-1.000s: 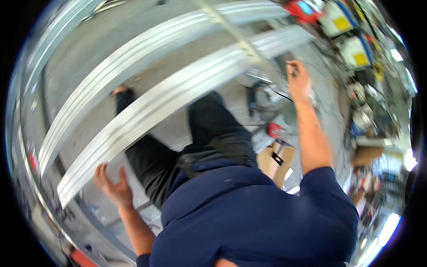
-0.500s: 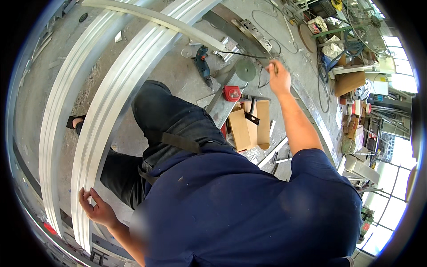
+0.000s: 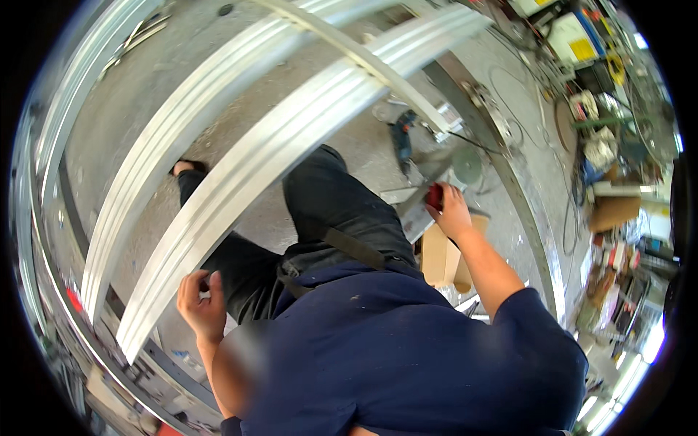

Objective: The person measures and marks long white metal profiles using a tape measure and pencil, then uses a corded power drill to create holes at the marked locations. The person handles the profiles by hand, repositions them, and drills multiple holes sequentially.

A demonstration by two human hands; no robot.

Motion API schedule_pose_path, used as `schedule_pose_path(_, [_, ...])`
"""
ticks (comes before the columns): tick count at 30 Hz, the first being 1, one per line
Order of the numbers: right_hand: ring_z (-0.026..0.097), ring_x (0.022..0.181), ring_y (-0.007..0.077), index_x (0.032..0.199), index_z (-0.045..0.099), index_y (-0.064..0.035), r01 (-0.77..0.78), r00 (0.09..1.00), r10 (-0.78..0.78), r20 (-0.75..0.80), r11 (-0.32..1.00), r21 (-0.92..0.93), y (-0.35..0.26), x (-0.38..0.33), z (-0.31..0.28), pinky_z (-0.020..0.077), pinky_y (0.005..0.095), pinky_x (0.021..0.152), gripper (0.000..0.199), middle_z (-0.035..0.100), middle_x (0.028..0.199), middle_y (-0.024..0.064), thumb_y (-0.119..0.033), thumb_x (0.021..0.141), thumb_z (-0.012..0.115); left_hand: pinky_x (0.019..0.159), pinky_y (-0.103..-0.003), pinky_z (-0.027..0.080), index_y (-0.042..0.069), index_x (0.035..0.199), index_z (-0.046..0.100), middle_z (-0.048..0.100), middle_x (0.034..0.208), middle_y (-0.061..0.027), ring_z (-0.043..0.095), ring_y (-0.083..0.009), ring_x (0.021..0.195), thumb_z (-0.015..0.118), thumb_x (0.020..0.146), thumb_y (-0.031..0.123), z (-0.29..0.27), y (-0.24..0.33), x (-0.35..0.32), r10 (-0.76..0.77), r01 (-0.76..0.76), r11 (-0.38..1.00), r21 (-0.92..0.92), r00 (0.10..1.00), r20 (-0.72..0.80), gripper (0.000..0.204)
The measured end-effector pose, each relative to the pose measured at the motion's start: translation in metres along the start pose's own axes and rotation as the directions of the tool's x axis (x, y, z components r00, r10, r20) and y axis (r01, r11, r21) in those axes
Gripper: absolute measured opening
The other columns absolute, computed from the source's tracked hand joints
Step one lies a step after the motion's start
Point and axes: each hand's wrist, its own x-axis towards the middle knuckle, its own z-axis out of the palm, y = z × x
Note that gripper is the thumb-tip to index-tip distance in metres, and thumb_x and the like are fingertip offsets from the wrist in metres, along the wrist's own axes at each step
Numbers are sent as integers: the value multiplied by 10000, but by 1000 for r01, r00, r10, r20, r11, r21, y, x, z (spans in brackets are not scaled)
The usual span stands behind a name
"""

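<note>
Red, boxy tape measure [image 3: 434,197] near three o'clock: likely light, stiff; pinch its sides. Your right hand [image 3: 452,212] curls against it, grip unclear; your left hand [image 3: 203,305], eight o'clock, is half-open, seemingly empty.

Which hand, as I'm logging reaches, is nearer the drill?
Right. In view, the right hand, at a red object, is below and right of the drill; the left hand farther, lower left, by a metal profile.
</note>
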Motion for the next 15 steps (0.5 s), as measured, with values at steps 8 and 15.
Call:
schedule_pose_path(8, [669,1088,328,1338,542,4,160,964,-242,107,856,491,-123,16,-33,529,399,954,589,669,1188,189,-159,803,727,743,-429,504,81,847,721,644,777,-83,633,-288,786,780,855,194,17,32,-1,99,-76,988,-131,978,182,128])
schedule_pose_path(15, [673,987,356,1298,560,20,523,589,-782,203,561,642,-305,42,-33,533,407,886,660,671,1104,198,-379,836,814,874,-381,552,15,1303,659,751,1074,-172,717,-337,966,639,1007,239,29,58,13,23,270,732,-625,908,418,372])
